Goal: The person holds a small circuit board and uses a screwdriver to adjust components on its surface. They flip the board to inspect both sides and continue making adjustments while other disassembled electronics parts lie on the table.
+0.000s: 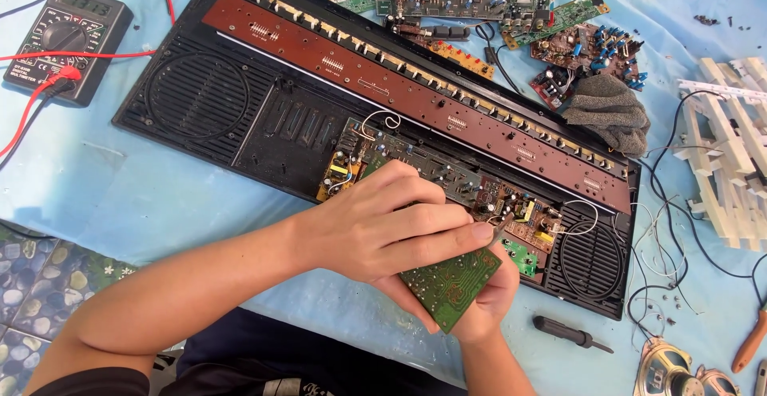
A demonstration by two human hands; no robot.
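My left hand [375,232] reaches in from the left and grips the top edge of a small green circuit board [453,284], thumb stretched along it. Beneath the board, my right hand [491,304] cradles it, fingers curled under its lower edge. The board is tilted, solder side up, just in front of an opened black keyboard casing [200,100]. A long brown key-contact board [399,84] runs along the casing, and smaller boards [519,212] with wires sit inside it behind my hands.
A multimeter [68,40] with red and black leads lies at the far left. Loose circuit boards [463,0] and a grey cloth [609,112] are at the back. White keys [731,152], wires, a black screwdriver [571,334], two speakers [679,368] and an orange-handled tool [751,344] lie to the right.
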